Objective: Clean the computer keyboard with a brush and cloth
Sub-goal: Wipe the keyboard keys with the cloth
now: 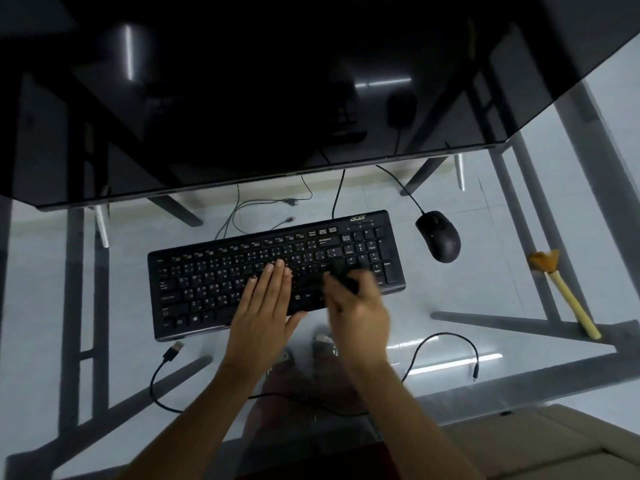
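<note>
- We see the black keyboard point(273, 271) lying flat on the glass desk point(502, 278), near the middle of the view.
- Its long axis runs from about 8 o'clock up to 2 o'clock, so the number-pad end sits higher in the frame than the left end; the brand mark at the far right corner reads upside-up to us, and the key rows face the person.
- Our left hand point(266, 306) lies flat and spread open on the middle keys, fingers pointing toward 12 o'clock, holding nothing.
- Our right hand point(356, 306) is closed around a dark object point(343, 277) over the keys just left of the number pad; hand and object are smeared by motion, so we cannot tell whether it is a cloth or something else.
- The brush point(568, 299), pale handle and orange bristles, lies on the glass at 3 o'clock, well apart from the keyboard; its bristle end points toward 11 o'clock, the handle toward 5 o'clock.
- A black mouse point(439, 235) sits just beyond the keyboard's right end, at 2 o'clock from it.
- A loose cable point(162, 372) with a USB plug lies near the keyboard's front-left corner.
- The dark monitor point(242, 98) fills the top of the view, cut off by the frame; only dim reflections show in it.
- Both forearms are cut off at the lower edge.
</note>
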